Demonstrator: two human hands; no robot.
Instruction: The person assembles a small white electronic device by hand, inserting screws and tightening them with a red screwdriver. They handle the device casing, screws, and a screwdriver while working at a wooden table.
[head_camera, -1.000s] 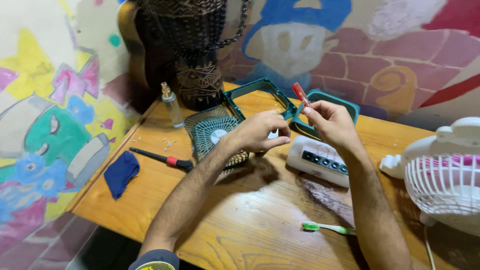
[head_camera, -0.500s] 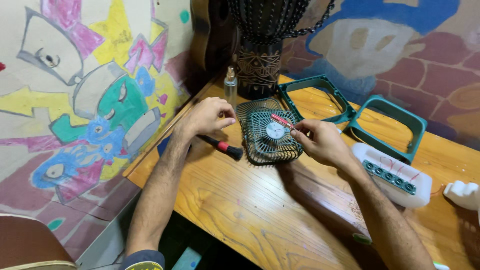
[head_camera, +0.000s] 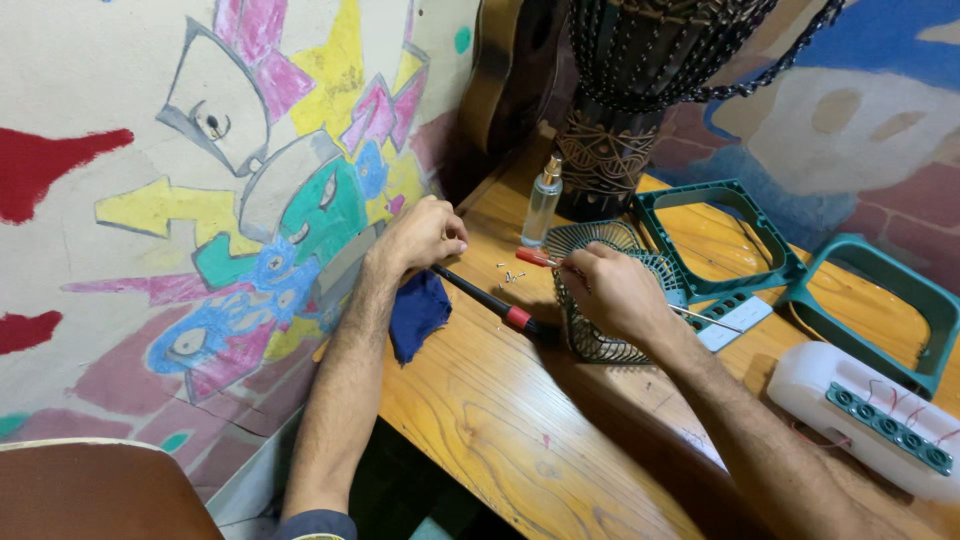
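Note:
My right hand (head_camera: 615, 292) grips a small red-handled screwdriver (head_camera: 535, 258), its handle poking out to the left. This hand rests on a stack of round green fan grilles (head_camera: 600, 345) on the wooden table (head_camera: 500, 430). My left hand (head_camera: 420, 235) is curled at the table's left edge, its fingers closed over the thin end of a long black tool with a red band (head_camera: 505, 312). That tool lies slanted toward the grilles. Several tiny screws (head_camera: 510, 276) lie between my hands. A dark blue cloth (head_camera: 418, 310) sits just below my left hand.
A small spray bottle (head_camera: 543, 200) and a tall carved drum (head_camera: 640, 110) stand at the back. Two green square fan frames (head_camera: 715, 235) (head_camera: 880, 290) lie to the right. A white fan base with green buttons (head_camera: 860, 410) is at the far right. The painted wall (head_camera: 200, 200) borders the table's left side.
My view has swung left. My left hand went from the grilles to the black tool's end. My right hand came down with the red screwdriver onto the grilles.

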